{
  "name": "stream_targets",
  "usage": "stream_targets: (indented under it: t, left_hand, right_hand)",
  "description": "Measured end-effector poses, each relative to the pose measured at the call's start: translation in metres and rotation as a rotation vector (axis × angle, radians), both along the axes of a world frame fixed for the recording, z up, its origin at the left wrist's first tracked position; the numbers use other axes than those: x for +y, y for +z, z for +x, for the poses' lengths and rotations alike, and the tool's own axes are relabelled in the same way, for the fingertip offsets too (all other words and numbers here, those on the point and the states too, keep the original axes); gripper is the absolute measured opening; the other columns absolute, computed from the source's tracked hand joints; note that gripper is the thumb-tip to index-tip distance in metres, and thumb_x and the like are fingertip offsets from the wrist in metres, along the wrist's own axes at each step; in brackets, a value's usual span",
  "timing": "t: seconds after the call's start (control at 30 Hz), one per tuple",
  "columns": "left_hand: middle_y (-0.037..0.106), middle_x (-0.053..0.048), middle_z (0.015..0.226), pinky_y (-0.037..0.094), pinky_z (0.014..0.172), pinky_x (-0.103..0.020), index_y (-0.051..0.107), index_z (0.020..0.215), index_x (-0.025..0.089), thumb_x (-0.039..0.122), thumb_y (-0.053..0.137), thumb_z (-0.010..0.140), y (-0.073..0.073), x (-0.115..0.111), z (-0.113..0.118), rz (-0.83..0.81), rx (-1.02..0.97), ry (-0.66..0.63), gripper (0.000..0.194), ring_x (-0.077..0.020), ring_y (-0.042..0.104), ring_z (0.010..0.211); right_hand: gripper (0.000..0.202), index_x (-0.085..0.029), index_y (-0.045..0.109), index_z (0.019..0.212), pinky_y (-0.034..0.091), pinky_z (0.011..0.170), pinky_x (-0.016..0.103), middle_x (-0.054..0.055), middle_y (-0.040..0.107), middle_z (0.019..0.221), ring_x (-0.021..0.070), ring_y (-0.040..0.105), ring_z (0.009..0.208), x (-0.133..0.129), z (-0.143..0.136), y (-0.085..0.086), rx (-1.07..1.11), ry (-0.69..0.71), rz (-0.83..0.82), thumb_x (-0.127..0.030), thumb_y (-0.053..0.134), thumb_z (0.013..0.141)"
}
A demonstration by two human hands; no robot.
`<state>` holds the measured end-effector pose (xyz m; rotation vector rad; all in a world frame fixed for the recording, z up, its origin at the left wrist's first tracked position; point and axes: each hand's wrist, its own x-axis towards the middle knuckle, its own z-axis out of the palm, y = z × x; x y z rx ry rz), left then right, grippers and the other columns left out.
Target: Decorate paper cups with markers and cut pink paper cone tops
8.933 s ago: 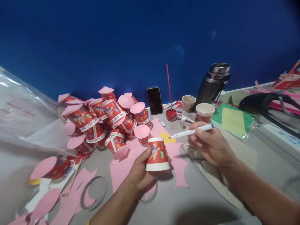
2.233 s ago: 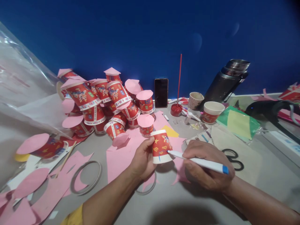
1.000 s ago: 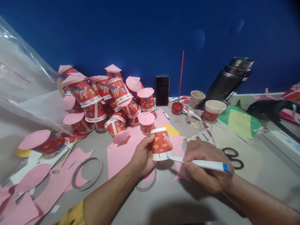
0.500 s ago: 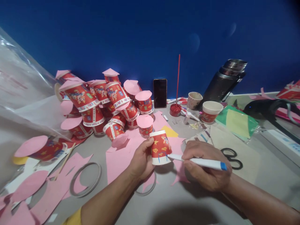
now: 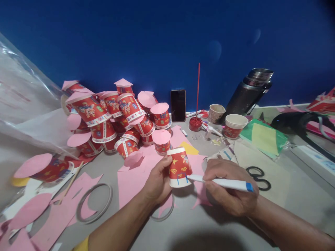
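Note:
A red paper cup [image 5: 179, 167] with gold stars and clouds is held upside down, slightly tilted, above the table. My left hand [image 5: 158, 181] grips it from the left, thumb on its side. Blue marks, two upright strokes joined by a curved line, show near the cup's lower white rim. My right hand [image 5: 230, 186] is closed around a white marker [image 5: 227, 183] with a blue end, its tip at the right-hand blue stroke. Beneath the cup lie pink paper sheets [image 5: 131, 184] and a grey ring [image 5: 166, 212], partly hidden by my left hand.
A pile of red cups with pink paper tops [image 5: 104, 118] stands at left. Behind are a phone [image 5: 178, 105], a red tub [image 5: 195, 124] with a stick, and a black flask [image 5: 243, 96]. Scissors [image 5: 259, 177] lie right; another grey ring [image 5: 94, 203] lies left.
The marker tip has moved slightly down along the right-hand stroke. A curved blue line now shows more clearly between the two strokes. The view has shifted a little.

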<state>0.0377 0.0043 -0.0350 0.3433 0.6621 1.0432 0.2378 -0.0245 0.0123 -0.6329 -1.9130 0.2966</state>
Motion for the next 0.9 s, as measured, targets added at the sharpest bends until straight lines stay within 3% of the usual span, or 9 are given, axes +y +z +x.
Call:
stream_targets:
  t: [0.27, 0.5, 0.7, 0.9]
  left_hand:
    - [0.083, -0.014, 0.098, 0.06, 0.101, -0.053, 0.074, 0.106, 0.012, 0.033, 0.091, 0.074, 0.0012, -0.0011, 0.0017, 0.025, -0.005, -0.011, 0.041, -0.0391, 0.078, 0.106]
    - [0.082, -0.012, 0.099, 0.06, 0.101, -0.048, 0.076, 0.108, 0.012, 0.03, 0.091, 0.073, -0.0005, 0.0, 0.0001, -0.005, 0.005, 0.019, 0.042, -0.0328, 0.078, 0.1]
    - [0.082, -0.013, 0.103, 0.059, 0.1, -0.049, 0.075, 0.106, 0.014, 0.032, 0.09, 0.075, 0.001, -0.0012, 0.0005, 0.032, 0.021, -0.006, 0.039, -0.0353, 0.078, 0.105]
    - [0.081, -0.012, 0.095, 0.061, 0.088, -0.04, 0.076, 0.1, 0.011, 0.037, 0.092, 0.075, 0.0001, -0.0009, 0.0, 0.093, 0.046, -0.026, 0.039, -0.0276, 0.076, 0.088]
  right_hand:
    - [0.016, -0.02, 0.068, 0.094, 0.051, 0.056, 0.03, 0.002, 0.072, 0.068, 0.0174, 0.068, 0.057, 0.0004, 0.0004, -0.0011, -0.003, -0.011, 0.012, -0.006, 0.06, 0.091]
    - [0.015, -0.02, 0.069, 0.091, 0.051, 0.056, 0.03, 0.002, 0.072, 0.068, 0.0172, 0.067, 0.056, 0.0003, 0.001, -0.0021, 0.035, -0.014, -0.008, -0.007, 0.062, 0.089]
    - [0.015, -0.019, 0.069, 0.091, 0.051, 0.056, 0.03, 0.002, 0.072, 0.068, 0.0173, 0.068, 0.057, 0.0004, -0.0003, -0.0019, 0.018, -0.018, 0.012, -0.006, 0.062, 0.089]
    - [0.014, -0.02, 0.068, 0.092, 0.05, 0.056, 0.03, 0.001, 0.071, 0.067, 0.0168, 0.066, 0.056, 0.0007, 0.0014, -0.0036, 0.03, -0.005, -0.011, -0.007, 0.063, 0.088]
